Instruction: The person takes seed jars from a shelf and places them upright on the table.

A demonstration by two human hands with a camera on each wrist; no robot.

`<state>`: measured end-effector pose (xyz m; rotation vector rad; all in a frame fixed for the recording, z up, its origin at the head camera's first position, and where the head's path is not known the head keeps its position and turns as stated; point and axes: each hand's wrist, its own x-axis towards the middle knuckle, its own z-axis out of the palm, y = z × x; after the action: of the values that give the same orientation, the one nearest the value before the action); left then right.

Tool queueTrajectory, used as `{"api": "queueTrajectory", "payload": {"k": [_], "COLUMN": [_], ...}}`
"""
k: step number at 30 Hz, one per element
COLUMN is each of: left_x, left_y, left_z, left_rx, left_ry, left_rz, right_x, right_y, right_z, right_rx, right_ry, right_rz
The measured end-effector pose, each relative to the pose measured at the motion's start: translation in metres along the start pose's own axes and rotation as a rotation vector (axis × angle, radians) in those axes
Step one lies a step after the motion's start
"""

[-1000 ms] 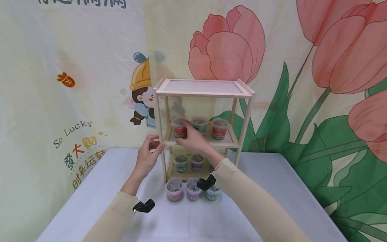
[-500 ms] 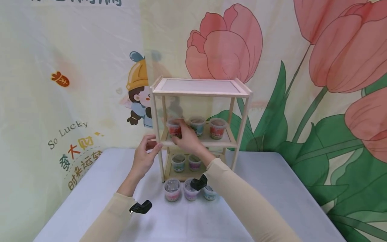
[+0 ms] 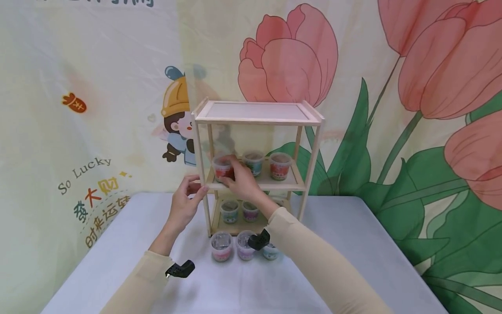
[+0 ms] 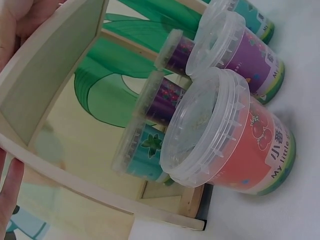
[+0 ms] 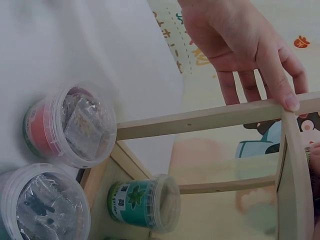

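My right hand (image 3: 245,181) grips a small red plastic cup (image 3: 220,168) at the left end of the wooden rack's middle shelf; its fingers partly hide the cup. A teal cup (image 3: 252,167) and another red cup (image 3: 280,168) stand to its right. My left hand (image 3: 184,203) holds the rack's left front post (image 5: 220,118) at middle-shelf height, thumb in front and fingers behind. In the right wrist view a teal cup (image 5: 137,202) shows on the bottom shelf. Beside it stands a purple cup (image 3: 250,213); another purple cup (image 4: 180,55) appears in the left wrist view.
On the white table (image 3: 219,288), a pink cup (image 3: 221,252), a lilac cup (image 3: 244,250) and a pale teal cup (image 3: 270,253) stand in front of the rack. The rack's top board (image 3: 256,111) spans above the hands. A printed tulip cloth (image 3: 290,65) hangs behind.
The red cup in my right hand has shifted slightly left along the middle shelf, away from the teal cup. My left hand stays at the post. The whole head view has drifted slightly.
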<state>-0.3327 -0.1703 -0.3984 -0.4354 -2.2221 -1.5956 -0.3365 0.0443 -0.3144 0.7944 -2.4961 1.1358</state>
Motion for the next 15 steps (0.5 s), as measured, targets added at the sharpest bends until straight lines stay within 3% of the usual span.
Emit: {"api": "queueTrajectory", "payload": {"k": [9,15], "left_x": [0.000,0.000], "left_y": [0.002,0.005], "left_z": [0.000,0.000], "left_rx": [0.013,0.004], "left_ry": [-0.008,-0.003], "left_rz": [-0.023,-0.010], "right_x": [-0.010,-0.024], "right_y": [-0.005,-0.013], "right_z": [-0.007,-0.023], "right_rx": [0.037,0.088], "right_ry": [-0.056,-0.074], "right_rz": [-0.017,-0.043]}}
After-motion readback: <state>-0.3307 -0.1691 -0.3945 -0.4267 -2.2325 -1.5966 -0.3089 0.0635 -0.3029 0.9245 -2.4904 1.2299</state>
